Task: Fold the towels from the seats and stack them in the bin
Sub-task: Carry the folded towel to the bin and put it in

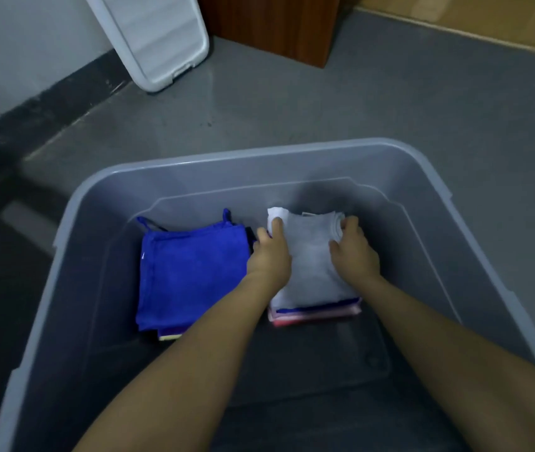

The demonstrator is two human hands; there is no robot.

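Observation:
A clear grey plastic bin (259, 158) stands on the floor below me. Inside it lie two stacks of folded towels. The left stack is topped by a blue towel (191, 272). The right stack is topped by a folded white towel (308, 256), with blue and pink towels (318, 316) under it. My left hand (269, 252) grips the white towel's left far corner. My right hand (354, 246) grips its right far edge, fingers curled round the folded layers. Both forearms reach down into the bin.
A white bin lid (155, 37) leans against the wall at the back left. A brown wooden cabinet (272, 24) stands behind the bin. Grey floor (390, 102) surrounds the bin; the near part of the bin's bottom (324, 363) is bare.

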